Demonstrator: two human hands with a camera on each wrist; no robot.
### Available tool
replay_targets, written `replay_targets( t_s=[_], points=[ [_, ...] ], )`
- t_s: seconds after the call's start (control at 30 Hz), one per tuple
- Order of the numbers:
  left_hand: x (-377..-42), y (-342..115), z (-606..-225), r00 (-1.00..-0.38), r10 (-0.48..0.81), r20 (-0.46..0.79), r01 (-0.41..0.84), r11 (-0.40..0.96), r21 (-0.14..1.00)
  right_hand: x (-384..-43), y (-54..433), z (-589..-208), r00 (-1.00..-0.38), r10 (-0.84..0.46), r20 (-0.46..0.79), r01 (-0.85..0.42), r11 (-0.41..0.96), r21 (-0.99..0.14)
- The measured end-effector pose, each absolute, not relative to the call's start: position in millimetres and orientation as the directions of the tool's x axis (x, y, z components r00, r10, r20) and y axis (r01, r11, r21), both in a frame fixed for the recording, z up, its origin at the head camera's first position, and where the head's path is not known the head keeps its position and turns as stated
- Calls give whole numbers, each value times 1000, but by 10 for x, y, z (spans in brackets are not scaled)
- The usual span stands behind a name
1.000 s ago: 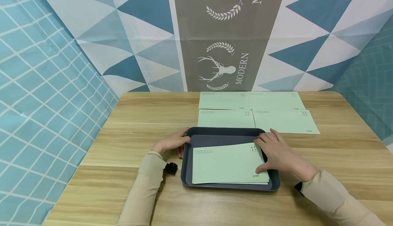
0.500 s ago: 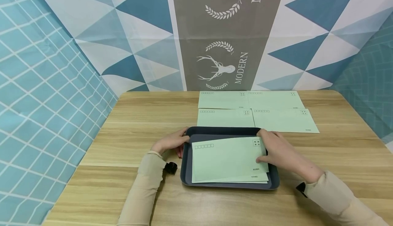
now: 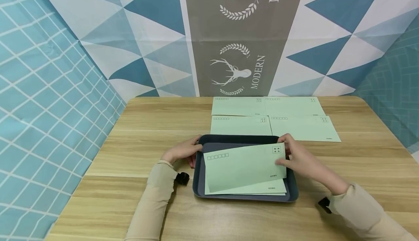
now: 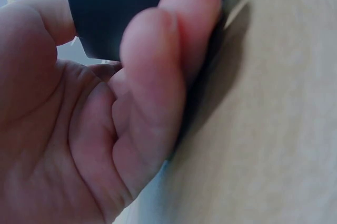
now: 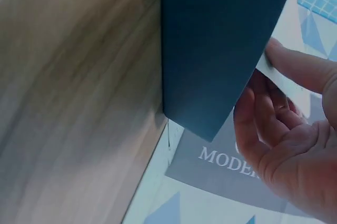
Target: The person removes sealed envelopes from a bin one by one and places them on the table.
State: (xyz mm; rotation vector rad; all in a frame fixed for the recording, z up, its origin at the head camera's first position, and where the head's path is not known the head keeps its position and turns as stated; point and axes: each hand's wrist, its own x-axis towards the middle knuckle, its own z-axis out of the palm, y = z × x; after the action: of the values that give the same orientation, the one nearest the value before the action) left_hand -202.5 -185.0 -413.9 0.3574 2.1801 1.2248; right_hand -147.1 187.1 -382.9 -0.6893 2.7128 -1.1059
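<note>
A dark tray [image 3: 242, 139] stands on the wooden table with pale green envelopes [image 3: 262, 188] lying in it. My left hand [image 3: 183, 151] grips its left rim; in the left wrist view the fingers [image 4: 152, 71] curl against the outer wall. At the tray's right end, my right hand [image 3: 302, 163] pinches the right edge of the top envelope [image 3: 242, 168]. That envelope is tilted, its right end raised above the ones beneath. The right wrist view has the thumb [image 5: 295, 66] on the envelope's face, with the other fingers behind it, beside the tray wall [image 5: 216, 50].
Several more pale green envelopes [image 3: 302, 129] lie flat in two rows at the table's far side, the front row close behind the tray. Bare wood [image 3: 157, 119] extends left of them. A patterned backdrop [image 3: 163, 23] rises at the table's back edge.
My right hand has lifted the right end of the top envelope and shifted slightly to the right, its grip now at the envelope's edge. The left hand and the tray have stayed put.
</note>
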Motion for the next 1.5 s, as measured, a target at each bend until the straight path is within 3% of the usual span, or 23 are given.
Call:
replay_targets(
  t_s=[0.3, 0.77, 1.13, 1.5],
  points=[
    [-2030, -1854, -4125, -778, 504, -375, -57, 537, 841, -1470, 1933, -3838, -905, -423, 47, -240, 417, -877],
    [-2021, -1850, -4103, -783, 484, -390, -66, 559, 826, -1436, 2026, -3819, -951, -240, 192, -265, 323, -909],
    [-2012, -1859, -4099, -785, 485, -386, -63, 557, 828, -1572, 2361, -3773, -984, -33, 176, -177, 320, -931],
    [-1979, -1837, -4024, -775, 509, -375, -54, 539, 841, -1676, 2859, -3814, -991, 131, 0, 75, 566, -821]
  ],
)
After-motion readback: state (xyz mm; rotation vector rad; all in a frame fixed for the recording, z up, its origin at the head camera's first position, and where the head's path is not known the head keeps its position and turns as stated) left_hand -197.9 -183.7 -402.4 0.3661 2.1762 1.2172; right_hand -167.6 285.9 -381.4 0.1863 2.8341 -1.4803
